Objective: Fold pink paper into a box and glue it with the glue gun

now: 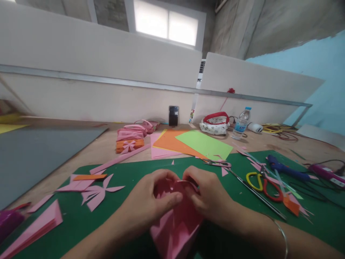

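Observation:
Between my two hands, over the green cutting mat (129,183), is a folded pink paper box (175,230), its inside facing me. My left hand (153,198) grips its far left edge, with the thumb inside and the fingers behind. On the far right edge, my right hand (207,198) pinches the paper rim, its fingers curled in. The fingertips of both hands nearly meet at the top, and they partly hide the edge. To the left lie a pink paper bow cutout (98,192) and an orange strip (90,177).
Red-and-yellow scissors (272,189), a metal rod (257,196), pink thread snips (217,163) and a blue glue gun (287,169) lie to the right. Behind are green paper (205,144), orange paper (172,142), a phone (173,116), a water bottle (242,124) and finished pink boxes (130,136).

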The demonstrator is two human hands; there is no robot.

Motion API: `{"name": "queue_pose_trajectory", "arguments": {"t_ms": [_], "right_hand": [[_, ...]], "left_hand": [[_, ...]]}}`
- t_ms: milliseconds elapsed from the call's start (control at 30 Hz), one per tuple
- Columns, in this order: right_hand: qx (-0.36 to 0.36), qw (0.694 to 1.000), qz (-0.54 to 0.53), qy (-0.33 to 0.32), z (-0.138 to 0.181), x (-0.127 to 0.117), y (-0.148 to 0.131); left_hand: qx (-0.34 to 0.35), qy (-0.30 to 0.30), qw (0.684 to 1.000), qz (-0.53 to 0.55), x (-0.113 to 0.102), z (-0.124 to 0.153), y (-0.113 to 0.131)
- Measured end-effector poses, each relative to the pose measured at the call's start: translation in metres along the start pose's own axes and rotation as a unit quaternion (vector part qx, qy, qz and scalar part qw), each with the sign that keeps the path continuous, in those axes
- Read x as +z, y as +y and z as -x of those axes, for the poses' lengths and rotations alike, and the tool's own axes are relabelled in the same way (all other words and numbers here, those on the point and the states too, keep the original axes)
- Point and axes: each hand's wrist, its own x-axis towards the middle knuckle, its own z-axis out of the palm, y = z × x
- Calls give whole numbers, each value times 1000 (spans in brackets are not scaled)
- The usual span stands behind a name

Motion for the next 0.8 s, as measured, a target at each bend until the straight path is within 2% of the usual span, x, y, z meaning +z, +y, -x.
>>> {"name": "queue_pose_trajectory", "arguments": {"t_ms": [100, 167, 200, 267, 333, 367, 433, 567, 800], "right_hand": [[-17, 1000, -9, -23, 0, -3, -2], [-1, 992, -93, -80, -2, -9, -3], [23, 979, -166, -114, -4, -12, -2], [82, 927, -334, -151, -9, -18, 0], [126, 878, -442, -136, -13, -21, 4], [137, 870, -457, -125, -15, -22, 6], [151, 877, -437, -131, -17, -22, 7], [156, 887, -398, -173, -14, -19, 6], [160, 893, -395, -140, -12, -16, 5]], "left_hand": [[-14, 34, 999, 10, 3, -1, 1], [-11, 48, 998, 27, 3, -2, -1], [-8, 57, 998, 27, 2, -2, -1], [14, 86, 996, 11, -1, -2, -3], [59, 121, 991, -19, -3, 0, -3], [82, 138, 987, -35, -3, 2, -3], [112, 160, 979, -52, -2, 5, -3], [124, 160, 978, -40, 2, 9, -3], [108, 176, 977, -54, 6, 11, 2]]}}
